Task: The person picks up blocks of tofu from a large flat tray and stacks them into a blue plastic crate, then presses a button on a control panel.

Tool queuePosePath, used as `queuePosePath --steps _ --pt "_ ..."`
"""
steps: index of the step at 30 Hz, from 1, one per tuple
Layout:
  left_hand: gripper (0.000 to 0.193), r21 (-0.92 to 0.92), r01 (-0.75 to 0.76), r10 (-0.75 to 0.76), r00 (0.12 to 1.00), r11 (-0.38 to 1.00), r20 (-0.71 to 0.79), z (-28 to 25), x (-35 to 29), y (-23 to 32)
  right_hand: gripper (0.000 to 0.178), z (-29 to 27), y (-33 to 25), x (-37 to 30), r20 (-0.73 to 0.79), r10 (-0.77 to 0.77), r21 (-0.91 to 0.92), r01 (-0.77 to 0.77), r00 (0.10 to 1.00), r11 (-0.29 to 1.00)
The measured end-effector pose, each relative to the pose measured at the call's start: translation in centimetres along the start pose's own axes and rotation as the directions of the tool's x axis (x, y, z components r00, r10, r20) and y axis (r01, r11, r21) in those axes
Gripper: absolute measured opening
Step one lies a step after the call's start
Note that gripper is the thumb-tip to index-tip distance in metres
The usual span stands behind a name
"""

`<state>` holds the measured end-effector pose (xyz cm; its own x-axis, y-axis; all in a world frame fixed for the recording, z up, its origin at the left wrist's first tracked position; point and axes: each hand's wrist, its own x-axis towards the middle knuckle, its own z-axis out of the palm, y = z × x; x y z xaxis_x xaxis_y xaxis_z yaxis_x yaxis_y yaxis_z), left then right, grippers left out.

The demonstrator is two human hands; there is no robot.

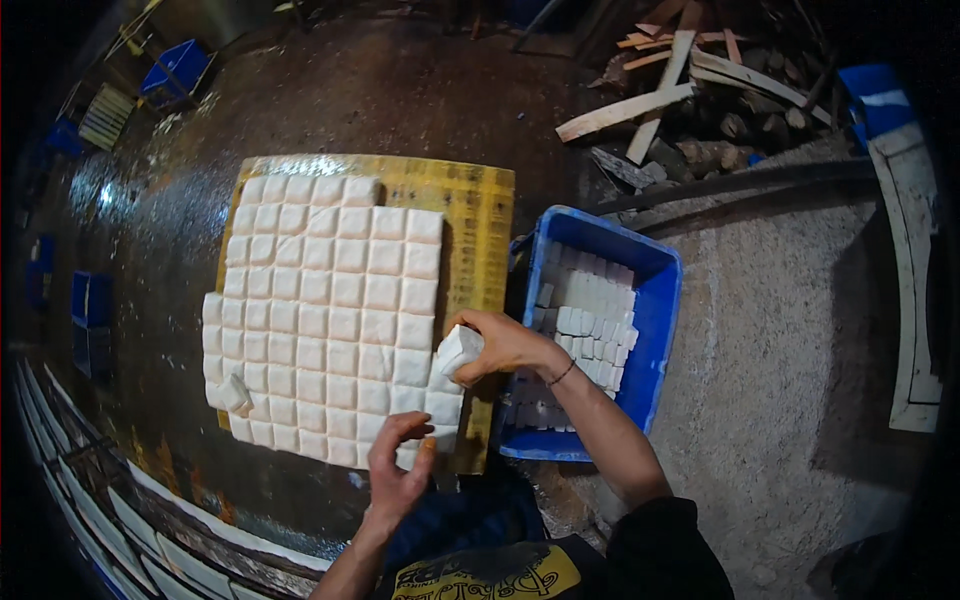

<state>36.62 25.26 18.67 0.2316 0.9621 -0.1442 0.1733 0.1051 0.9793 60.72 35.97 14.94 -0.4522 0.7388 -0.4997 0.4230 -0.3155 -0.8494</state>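
Shirt: dark, with a yellow printed patch (560,568), at the lower edge of the view.
Left hand (398,470): over the near edge of the slab, fingers bent, thumb apart from them, gripping nothing visible; whether the fingertips touch the blocks I cannot tell.
Right hand (500,345): closed on one white block, thumb on the near side and fingers on the far side; a dark bracelet (562,372) circles the wrist.
Held block (459,350): tilted in the right hand, at the right border of the slab, on the side toward the bin.
Slab (330,300): soft-looking white blocks set edge to edge in rows, its outline stepped at the corners.
Loose block (235,393): tilted on top of the slab, near its left border.
Board (480,270): yellow and stained, beneath the slab, bare along the right side and the far right corner.
Bin (668,300): blue, rectangular, just right of the board.
Blocks in bin (590,325): white, packed in rows.
Left floor: dark, wet and shiny, with blue crates (92,300) standing on it.
Far right: a heap of split wood and planks (660,100).
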Motion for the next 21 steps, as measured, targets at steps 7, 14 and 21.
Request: queuePosePath --steps 7,14,21 --pt "0.033 0.053 -0.083 0.039 0.83 0.995 0.557 14.1 3.6 -2.7 0.068 -7.9 6.3 -8.6 -0.296 0.039 0.639 0.167 0.954 0.751" --pt "0.061 0.533 -0.501 0.061 0.765 0.682 0.641 30.3 13.0 -13.6 0.039 -14.2 18.4 -8.8 -0.554 0.265 0.501 0.062 0.79 0.863" --pt "0.044 0.6 -0.619 -0.109 0.645 0.507 0.757 34.3 17.6 -17.2 0.038 -14.6 25.3 -3.7 -0.634 0.368 0.335 -0.188 0.68 0.923"
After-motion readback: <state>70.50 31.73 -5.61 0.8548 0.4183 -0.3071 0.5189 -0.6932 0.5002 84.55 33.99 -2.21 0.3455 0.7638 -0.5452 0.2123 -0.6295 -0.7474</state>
